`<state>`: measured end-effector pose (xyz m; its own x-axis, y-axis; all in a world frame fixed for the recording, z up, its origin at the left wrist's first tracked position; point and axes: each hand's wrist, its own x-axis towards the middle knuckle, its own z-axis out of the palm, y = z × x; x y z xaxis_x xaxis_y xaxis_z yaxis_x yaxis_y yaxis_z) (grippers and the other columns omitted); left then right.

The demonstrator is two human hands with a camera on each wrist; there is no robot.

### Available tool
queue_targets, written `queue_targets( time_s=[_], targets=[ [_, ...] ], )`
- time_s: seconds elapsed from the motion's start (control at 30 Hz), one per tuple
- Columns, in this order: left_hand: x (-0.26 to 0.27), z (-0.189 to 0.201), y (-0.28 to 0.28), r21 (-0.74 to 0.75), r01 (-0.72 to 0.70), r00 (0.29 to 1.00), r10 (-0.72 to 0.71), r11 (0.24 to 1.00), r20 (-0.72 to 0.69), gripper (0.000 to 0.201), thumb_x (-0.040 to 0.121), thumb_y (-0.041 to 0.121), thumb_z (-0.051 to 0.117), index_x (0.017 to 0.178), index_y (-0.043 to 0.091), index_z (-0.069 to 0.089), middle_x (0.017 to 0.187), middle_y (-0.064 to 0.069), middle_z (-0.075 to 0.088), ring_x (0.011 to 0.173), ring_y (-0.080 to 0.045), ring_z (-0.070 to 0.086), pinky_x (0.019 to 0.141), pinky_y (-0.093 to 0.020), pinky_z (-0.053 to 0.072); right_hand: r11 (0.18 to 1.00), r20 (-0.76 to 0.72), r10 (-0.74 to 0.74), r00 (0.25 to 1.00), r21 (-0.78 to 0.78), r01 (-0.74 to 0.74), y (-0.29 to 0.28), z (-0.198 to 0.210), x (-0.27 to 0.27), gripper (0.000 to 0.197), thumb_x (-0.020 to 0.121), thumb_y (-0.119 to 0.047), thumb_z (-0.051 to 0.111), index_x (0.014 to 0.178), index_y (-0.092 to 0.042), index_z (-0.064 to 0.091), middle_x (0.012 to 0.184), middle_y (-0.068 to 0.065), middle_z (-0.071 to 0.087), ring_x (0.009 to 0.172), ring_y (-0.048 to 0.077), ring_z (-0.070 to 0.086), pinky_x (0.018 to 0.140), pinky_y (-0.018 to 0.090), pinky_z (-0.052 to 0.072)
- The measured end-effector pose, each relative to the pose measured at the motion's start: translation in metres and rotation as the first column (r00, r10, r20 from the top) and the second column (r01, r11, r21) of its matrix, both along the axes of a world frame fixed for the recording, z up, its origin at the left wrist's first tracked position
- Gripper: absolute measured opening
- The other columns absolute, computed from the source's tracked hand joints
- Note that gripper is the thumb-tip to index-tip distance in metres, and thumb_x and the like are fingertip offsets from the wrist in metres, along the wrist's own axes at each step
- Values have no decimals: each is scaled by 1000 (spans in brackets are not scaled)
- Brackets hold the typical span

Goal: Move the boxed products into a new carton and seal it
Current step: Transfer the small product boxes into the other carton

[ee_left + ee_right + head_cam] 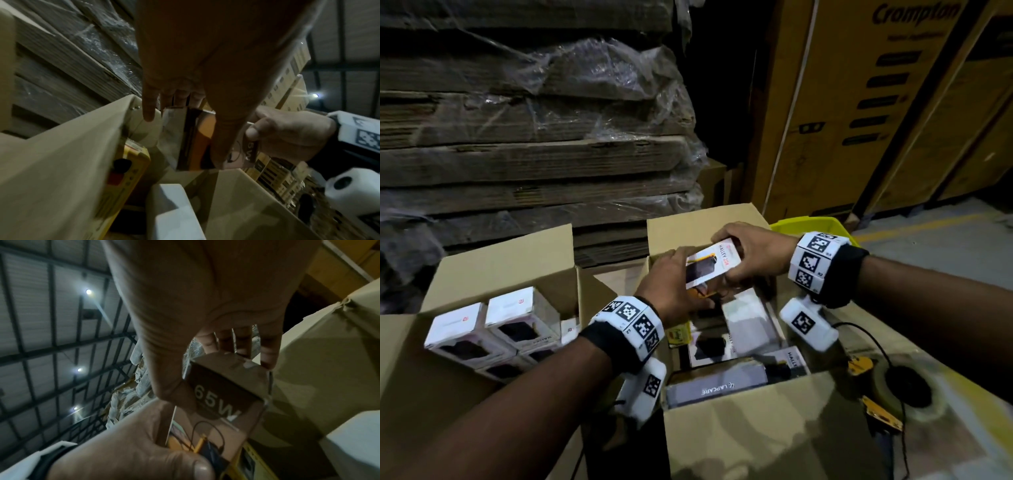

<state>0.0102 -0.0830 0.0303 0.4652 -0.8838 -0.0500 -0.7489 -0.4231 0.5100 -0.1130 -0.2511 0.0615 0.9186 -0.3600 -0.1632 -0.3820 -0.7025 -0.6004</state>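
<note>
Both hands hold one white product box point(714, 264) marked "HALLEY 20K" above the right carton point(756, 425). My left hand point(674, 287) grips its left side, thumb under it; my right hand point(751, 253) grips its right end, fingers curled over the top. The same box point(189, 139) shows in the left wrist view, and its "65W" end point(218, 399) in the right wrist view. More product boxes point(743, 346) lie loose in the right carton. The left carton point(500, 267) holds several white boxes point(493, 329) standing in rows.
A tape roll with a yellow dispenser point(887, 387) lies on the floor right of the right carton. A yellow bin point(822, 228) stands behind my right wrist. Wrapped flat cardboard stacks point(534, 120) and tall printed cartons point(859, 102) fill the back.
</note>
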Motion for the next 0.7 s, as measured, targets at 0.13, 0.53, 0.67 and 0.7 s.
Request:
queue_targets(
  time_s=[0.13, 0.53, 0.67, 0.7],
  targets=[
    [1, 5, 10, 44, -57, 998, 57, 997, 11, 96, 58, 54, 88, 138, 25, 43, 125, 0, 48, 113, -20, 54, 90, -30, 46, 983, -34, -53, 998, 177, 58, 0, 1, -4, 85, 65, -17, 89, 136, -9, 42, 122, 1, 55, 113, 14, 55, 99, 29, 46],
    [9, 12, 28, 0, -165, 985, 165, 986, -44, 93, 61, 57, 86, 136, 20, 47, 129, -3, 45, 117, -20, 52, 93, -28, 44, 943, -722, 121, 681, -131, -307, 26, -54, -16, 33, 82, -31, 74, 105, -8, 70, 107, 7, 69, 96, 22, 64, 80, 29, 48],
    [6, 6, 26, 10, -162, 985, 162, 987, -51, 95, 61, 62, 84, 138, 21, 47, 131, -3, 46, 119, -19, 52, 95, -30, 45, 872, -840, 241, 486, -33, -489, 46, -72, -7, 46, 88, -37, 66, 122, -7, 63, 124, 12, 61, 115, 29, 57, 98, 35, 47],
    [5, 4, 26, 10, -166, 985, 166, 986, -40, 96, 61, 64, 82, 139, 21, 48, 132, -3, 47, 120, -19, 52, 96, -30, 45, 860, -841, 259, 475, -23, -511, 48, -72, -7, 46, 90, -37, 64, 122, -4, 62, 118, 12, 62, 109, 28, 58, 96, 33, 48]
  ],
)
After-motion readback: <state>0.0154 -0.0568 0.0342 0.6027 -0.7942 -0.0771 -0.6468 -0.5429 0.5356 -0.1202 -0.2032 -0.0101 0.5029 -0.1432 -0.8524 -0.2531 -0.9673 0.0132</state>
